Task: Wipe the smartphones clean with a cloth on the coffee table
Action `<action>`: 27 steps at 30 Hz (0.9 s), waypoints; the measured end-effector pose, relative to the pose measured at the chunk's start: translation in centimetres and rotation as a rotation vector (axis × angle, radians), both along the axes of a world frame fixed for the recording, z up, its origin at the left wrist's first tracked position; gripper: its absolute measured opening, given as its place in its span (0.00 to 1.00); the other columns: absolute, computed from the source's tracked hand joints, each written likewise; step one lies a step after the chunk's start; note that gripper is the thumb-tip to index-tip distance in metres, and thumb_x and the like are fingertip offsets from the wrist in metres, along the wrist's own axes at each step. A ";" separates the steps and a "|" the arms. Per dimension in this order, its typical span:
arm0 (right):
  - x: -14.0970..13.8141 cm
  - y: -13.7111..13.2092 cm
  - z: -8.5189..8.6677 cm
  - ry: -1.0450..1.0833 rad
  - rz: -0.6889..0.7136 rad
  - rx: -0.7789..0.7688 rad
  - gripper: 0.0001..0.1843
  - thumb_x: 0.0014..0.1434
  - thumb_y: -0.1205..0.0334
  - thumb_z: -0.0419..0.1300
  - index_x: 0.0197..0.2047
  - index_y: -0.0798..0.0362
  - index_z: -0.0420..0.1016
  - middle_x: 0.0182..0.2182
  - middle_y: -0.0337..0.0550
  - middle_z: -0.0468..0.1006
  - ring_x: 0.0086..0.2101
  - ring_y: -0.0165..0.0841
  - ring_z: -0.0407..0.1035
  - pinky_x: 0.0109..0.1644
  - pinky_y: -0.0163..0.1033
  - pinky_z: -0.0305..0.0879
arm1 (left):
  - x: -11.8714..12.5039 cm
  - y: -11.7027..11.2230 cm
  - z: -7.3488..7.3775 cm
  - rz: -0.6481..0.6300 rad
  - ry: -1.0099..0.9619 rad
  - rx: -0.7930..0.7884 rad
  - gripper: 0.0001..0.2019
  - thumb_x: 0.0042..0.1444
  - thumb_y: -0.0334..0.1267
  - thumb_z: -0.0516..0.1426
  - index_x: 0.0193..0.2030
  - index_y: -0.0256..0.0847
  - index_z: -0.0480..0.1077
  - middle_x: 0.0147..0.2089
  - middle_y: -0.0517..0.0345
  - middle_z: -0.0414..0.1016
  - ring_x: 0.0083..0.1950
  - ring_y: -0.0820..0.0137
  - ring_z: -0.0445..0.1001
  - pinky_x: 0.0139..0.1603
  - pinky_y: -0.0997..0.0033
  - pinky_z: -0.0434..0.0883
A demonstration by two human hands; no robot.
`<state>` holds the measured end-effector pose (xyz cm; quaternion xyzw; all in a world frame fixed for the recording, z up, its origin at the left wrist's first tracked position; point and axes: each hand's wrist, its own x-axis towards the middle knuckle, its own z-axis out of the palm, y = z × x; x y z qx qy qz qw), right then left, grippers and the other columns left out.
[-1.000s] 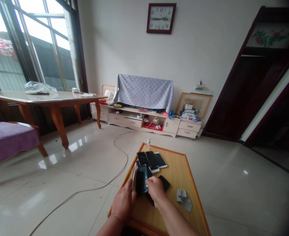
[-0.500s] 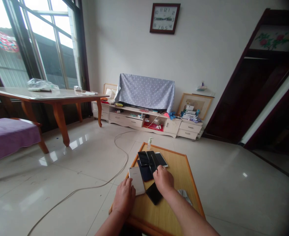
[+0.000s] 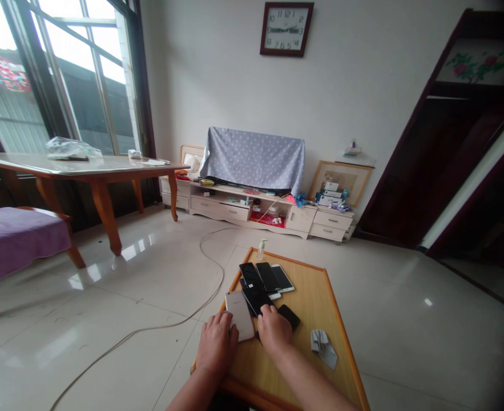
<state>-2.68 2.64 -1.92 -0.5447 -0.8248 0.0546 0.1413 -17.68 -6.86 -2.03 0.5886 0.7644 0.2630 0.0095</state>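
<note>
Several phones lie on a small wooden table [image 3: 315, 302]. My left hand [image 3: 216, 344] rests at the near left edge, its fingers on the lower end of a white phone [image 3: 239, 314] lying flat. My right hand [image 3: 274, 330] lies beside it, fingers curled down on a dark phone [image 3: 256, 298] that leans over the stack. Another black phone [image 3: 289, 315] peeks out just right of my right hand. Further back lie a black phone [image 3: 249, 272], a second black phone [image 3: 267, 276] and a white-edged phone [image 3: 282, 277].
A grey cloth [image 3: 322, 346] lies on the table's right side and a small pump bottle [image 3: 261, 249] stands at its far edge. A cable [image 3: 166, 325] runs over the tiled floor at left. A dining table [image 3: 76, 168] and purple bench [image 3: 16, 240] stand left; a TV cabinet [image 3: 252, 208] at back.
A second ago both hands held phones upright above the table; the white one now lies flat under my left hand. My right hand reached to the far phones, then drew back onto the dark phone.
</note>
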 end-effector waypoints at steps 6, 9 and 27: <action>3.9 1.0 -0.7 0.157 -0.061 -0.035 0.10 0.66 0.63 0.51 0.45 0.48 0.72 0.42 0.42 0.78 0.39 0.33 0.73 0.39 0.34 0.60 | -0.1 0.4 -0.3 -0.004 -0.021 -0.012 0.11 0.63 0.40 0.48 0.48 0.47 0.68 0.49 0.56 0.73 0.52 0.63 0.69 0.50 0.65 0.62; 5.7 2.2 -0.6 0.250 -0.092 -0.052 0.10 0.64 0.61 0.52 0.43 0.47 0.73 0.39 0.40 0.79 0.39 0.33 0.73 0.40 0.33 0.60 | -0.4 0.8 -0.5 0.004 -0.032 -0.026 0.12 0.62 0.40 0.48 0.48 0.46 0.68 0.50 0.55 0.73 0.53 0.63 0.69 0.51 0.64 0.63; -0.5 23.1 -0.4 0.549 -0.191 -0.121 0.17 0.61 0.53 0.55 0.48 0.49 0.76 0.44 0.43 0.79 0.43 0.35 0.73 0.43 0.36 0.63 | -3.5 4.9 -5.1 0.027 -0.044 -0.180 0.27 0.57 0.55 0.52 0.62 0.52 0.66 0.65 0.55 0.68 0.63 0.57 0.69 0.58 0.57 0.72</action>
